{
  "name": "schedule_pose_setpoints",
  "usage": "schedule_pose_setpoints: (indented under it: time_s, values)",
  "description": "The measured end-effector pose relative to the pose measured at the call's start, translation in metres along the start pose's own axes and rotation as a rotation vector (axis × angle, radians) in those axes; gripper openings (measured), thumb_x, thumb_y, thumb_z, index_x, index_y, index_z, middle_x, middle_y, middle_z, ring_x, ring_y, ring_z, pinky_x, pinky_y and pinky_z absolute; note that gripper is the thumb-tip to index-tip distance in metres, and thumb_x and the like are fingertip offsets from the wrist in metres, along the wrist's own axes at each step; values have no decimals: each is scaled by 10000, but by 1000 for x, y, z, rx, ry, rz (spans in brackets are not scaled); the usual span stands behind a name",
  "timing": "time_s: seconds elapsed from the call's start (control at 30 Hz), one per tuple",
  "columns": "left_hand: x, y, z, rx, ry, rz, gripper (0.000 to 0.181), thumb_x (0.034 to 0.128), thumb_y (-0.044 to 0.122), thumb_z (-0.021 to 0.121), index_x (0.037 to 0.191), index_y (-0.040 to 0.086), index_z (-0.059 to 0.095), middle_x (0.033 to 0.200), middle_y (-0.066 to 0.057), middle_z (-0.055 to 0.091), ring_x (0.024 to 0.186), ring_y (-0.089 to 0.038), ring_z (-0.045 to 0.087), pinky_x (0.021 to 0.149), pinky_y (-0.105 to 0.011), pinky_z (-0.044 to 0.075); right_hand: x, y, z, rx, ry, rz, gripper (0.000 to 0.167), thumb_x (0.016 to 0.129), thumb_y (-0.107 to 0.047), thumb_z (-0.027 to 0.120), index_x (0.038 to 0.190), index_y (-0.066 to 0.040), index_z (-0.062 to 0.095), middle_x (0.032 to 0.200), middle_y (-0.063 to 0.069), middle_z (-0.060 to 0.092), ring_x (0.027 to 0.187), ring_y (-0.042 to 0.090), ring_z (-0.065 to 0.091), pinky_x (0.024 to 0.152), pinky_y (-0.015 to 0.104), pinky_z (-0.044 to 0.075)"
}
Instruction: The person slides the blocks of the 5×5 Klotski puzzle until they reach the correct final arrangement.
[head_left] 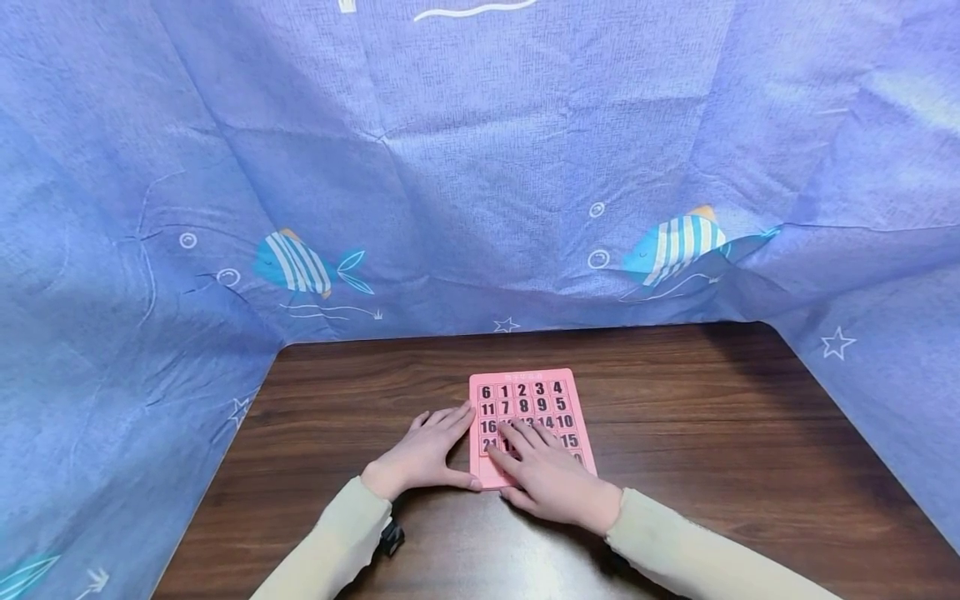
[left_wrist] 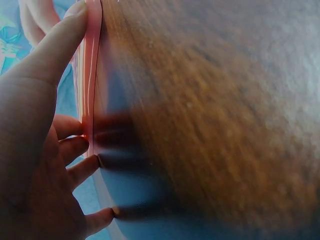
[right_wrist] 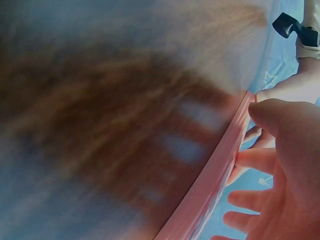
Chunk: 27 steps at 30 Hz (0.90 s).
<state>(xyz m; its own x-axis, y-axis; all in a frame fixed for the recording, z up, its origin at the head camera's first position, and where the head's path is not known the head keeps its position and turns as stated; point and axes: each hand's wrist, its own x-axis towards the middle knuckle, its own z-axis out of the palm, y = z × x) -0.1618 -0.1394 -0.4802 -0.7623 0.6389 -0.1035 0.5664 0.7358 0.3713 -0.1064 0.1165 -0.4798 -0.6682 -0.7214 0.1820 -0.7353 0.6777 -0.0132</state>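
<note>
A pink number slide puzzle lies flat on the table, its square tiles printed with black numbers. The top row reads 6, 1, 2, 3, 4, and a bare pink stretch shows at its near left. Along the puzzle's left edge rests my left hand, fingers spread and fairly straight, with the thumb at the near left corner. My right hand lies over the lower middle tiles, its extended fingers touching them and covering several numbers. Its thumb is by the near edge. Both wrist views show the board's pink side edge-on.
The brown wooden table extends around the puzzle on all sides. A blue cloth with fish prints hangs behind the table and along both sides. A black strap piece sits at the left wrist.
</note>
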Motion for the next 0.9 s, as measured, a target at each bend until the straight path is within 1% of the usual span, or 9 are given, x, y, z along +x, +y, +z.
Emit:
schedule_pose_setpoints:
  time_s: [0.1, 0.23, 0.37, 0.63, 0.77, 0.9]
  values:
    - [0, 0, 0, 5, -10, -7, 1129, 804, 693, 771, 1634, 65, 334, 1701, -113, 293, 1531, -352, 316, 1190, -670, 237, -1, 0, 0, 2, -9, 10, 555, 994, -451, 640, 1462, -154, 617, 1534, 206, 516, 1433, 417, 459, 1142, 592, 392]
    - [0, 0, 0, 8, -18, -25, 1131, 808, 717, 753, 1640, 82, 326, 1711, -88, 274, 1541, -328, 300, 1203, -654, 222, -3, 0, -1, 24, -19, 1, 543, 1006, -437, 635, 1472, -159, 606, 1540, 206, 509, 1438, 410, 457, 1140, 595, 393]
    - [0, 0, 0, 2, -13, -23, 1128, 808, 711, 759, 1636, 72, 334, 1707, -98, 284, 1536, -335, 305, 1199, -662, 225, -6, 0, -1, 38, -28, -3, 541, 1012, -431, 629, 1484, -169, 596, 1546, 205, 502, 1439, 404, 456, 1133, 595, 402]
    - [0, 1, 0, 1, -14, -24, 1124, 808, 705, 762, 1634, 72, 338, 1704, -102, 291, 1532, -339, 316, 1197, -664, 230, -2, 3, 1, 29, 20, 19, 558, 987, -423, 658, 1457, -125, 613, 1500, 216, 542, 1406, 426, 486, 1091, 603, 443]
    - [1, 1, 0, 3, -13, -20, 1121, 808, 703, 764, 1632, 71, 343, 1702, -106, 294, 1532, -341, 318, 1194, -665, 234, -2, 1, 0, 21, -5, 16, 563, 1000, -442, 635, 1463, -121, 607, 1509, 206, 536, 1418, 414, 476, 1112, 585, 429]
    - [0, 1, 0, 4, -12, -20, 1131, 804, 716, 758, 1636, 76, 336, 1704, -99, 291, 1535, -337, 312, 1196, -660, 233, -5, -3, -2, 16, -21, -15, 551, 1015, -449, 616, 1453, -114, 615, 1511, 186, 541, 1424, 398, 474, 1139, 565, 409]
